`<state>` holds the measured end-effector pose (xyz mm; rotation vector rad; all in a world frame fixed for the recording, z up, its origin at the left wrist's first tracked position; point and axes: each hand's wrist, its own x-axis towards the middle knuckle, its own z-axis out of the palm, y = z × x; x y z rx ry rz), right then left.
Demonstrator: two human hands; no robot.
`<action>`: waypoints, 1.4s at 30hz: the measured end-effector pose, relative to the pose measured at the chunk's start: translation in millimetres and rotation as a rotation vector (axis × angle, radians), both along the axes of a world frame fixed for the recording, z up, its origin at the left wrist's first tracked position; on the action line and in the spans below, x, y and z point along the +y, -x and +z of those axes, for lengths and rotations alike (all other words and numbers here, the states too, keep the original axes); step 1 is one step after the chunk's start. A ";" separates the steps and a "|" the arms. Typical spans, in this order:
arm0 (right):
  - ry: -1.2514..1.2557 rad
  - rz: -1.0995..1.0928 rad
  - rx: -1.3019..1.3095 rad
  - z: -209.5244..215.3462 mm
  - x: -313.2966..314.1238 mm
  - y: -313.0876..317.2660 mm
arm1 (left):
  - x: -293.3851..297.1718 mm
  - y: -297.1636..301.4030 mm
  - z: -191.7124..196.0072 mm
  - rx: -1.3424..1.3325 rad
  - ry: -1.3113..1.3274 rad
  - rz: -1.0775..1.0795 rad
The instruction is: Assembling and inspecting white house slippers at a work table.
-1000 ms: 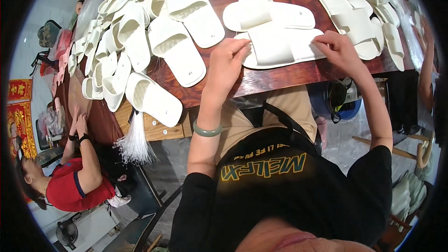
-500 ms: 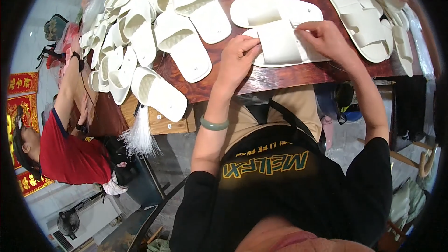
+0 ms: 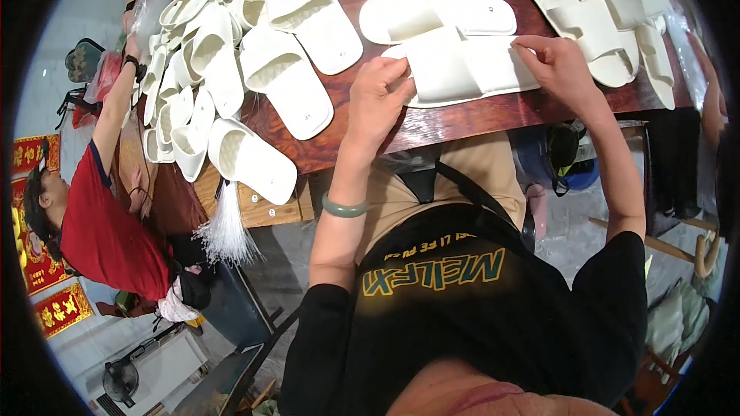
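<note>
A white slipper (image 3: pixel 441 69) lies on the reddish wooden table (image 3: pixel 324 156) in front of me, between my two hands. My left hand (image 3: pixel 379 100), with a green bangle on its wrist, has its thumb and bent fingers at the slipper's left end, by the wide strap. My right hand (image 3: pixel 564 69) pinches the edge of the slipper's heel between thumb and forefinger. Just behind lies a second white slipper (image 3: pixel 478 14), heel to the right, partly covered by the nearer one's strap.
Many white slippers (image 3: pixel 223 58) are heaped at the left, and more slippers (image 3: pixel 609 27) lie at the right. White threads (image 3: pixel 227 223) hang off the table's edge. A person in red (image 3: pixel 116 223) reaches in from the left. A blue tub (image 3: pixel 578 166) stands below the table.
My right hand has moved from beside the strap to the slipper's heel end, uncovering its sole. My left hand has opened a little around the left end. The whole view has shifted slightly.
</note>
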<state>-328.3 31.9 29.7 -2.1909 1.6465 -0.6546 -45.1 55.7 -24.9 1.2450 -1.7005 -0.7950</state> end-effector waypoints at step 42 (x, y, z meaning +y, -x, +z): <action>-0.564 0.370 -1.284 21.5 -17.2 -0.5 | -89.2 -10.1 31.9 0.592 -0.138 0.080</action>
